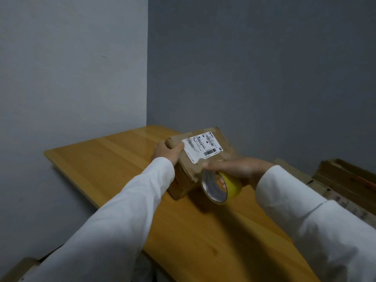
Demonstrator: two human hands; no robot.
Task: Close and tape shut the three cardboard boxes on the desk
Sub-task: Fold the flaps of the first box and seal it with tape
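Observation:
A small brown cardboard box [220, 140] with a white shipping label [201, 147] lies closed on the wooden desk [122, 159]. My left hand [165, 152] grips the box's left end, thumb on top beside the label. My right hand [238, 166] holds a yellow tape roll [220, 187] at the box's near right corner, fingers through the roll's core. A stretch of clear tape seems to run from the roll onto the box top, blurred. Two more cardboard boxes [343, 176] sit at the right edge of the view, partly cut off.
The desk stands in a corner between two grey walls [254, 78]. Its left edge runs diagonally toward me, with bare wood left of the box and in front of it. A cardboard piece [18, 267] shows at the bottom left, below desk level.

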